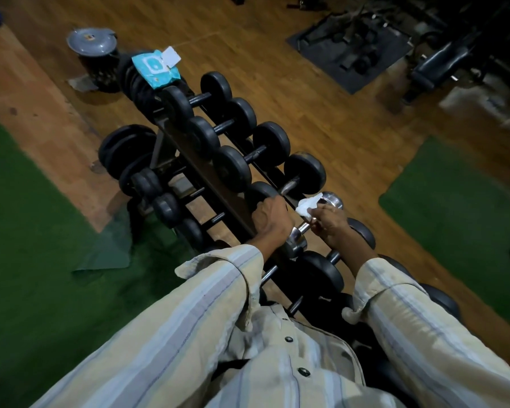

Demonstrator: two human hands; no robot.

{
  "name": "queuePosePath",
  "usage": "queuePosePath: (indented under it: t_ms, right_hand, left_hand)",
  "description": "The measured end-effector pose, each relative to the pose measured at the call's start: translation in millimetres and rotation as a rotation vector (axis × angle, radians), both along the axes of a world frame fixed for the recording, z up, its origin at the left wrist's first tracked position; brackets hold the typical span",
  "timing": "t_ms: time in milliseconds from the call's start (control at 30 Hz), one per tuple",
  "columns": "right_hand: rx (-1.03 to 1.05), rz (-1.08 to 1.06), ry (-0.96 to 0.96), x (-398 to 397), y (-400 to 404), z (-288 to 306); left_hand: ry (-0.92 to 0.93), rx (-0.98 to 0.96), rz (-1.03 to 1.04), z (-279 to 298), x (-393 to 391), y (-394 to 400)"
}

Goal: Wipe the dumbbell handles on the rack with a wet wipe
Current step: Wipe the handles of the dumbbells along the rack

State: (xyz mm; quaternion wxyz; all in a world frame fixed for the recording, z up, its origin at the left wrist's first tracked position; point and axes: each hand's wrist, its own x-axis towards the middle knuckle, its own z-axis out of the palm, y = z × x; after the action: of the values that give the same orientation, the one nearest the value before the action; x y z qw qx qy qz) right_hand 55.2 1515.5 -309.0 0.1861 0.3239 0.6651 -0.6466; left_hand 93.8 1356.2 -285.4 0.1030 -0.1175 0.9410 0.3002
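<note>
A dark metal rack [206, 175] runs from the upper left toward me, lined with several black dumbbells [249, 156]. Among them lies a chrome dumbbell [305, 226] near the middle. My right hand [331, 223] is shut on a crumpled white wet wipe [306, 205], held just above the chrome dumbbell's handle. My left hand [273, 220] rests curled on the black head of the neighbouring dumbbell and the rack rail; whether it grips is unclear. A turquoise wipe packet [155, 67] with its flap open lies on the far end of the rack.
A grey lidded bin [93, 48] stands on the wood floor beyond the rack. Black weight plates [124, 151] lean at the rack's left side. Green mats [36, 231] lie left and right. A bench and gym machines [442, 60] fill the upper right.
</note>
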Motion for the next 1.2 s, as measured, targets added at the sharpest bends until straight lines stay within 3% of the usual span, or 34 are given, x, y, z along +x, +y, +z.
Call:
queuePosePath:
  t_ms: [433, 800, 1067, 1200]
  right_hand:
    - [0.045, 0.104, 0.011, 6, 33, -2]
    - [-0.124, 0.198, -0.055, 14, 73, -21]
    - [0.193, 0.389, 0.151, 9, 84, -59]
    - [0.423, 0.581, 0.373, 8, 85, -53]
  left_hand:
    - [-0.014, -0.011, 0.123, -3, 20, 38]
    - [-0.051, -0.062, 0.225, 4, 49, 90]
    - [-0.093, -0.161, 0.279, -1, 69, 114]
    - [-0.108, -0.172, 0.256, -3, 64, 117]
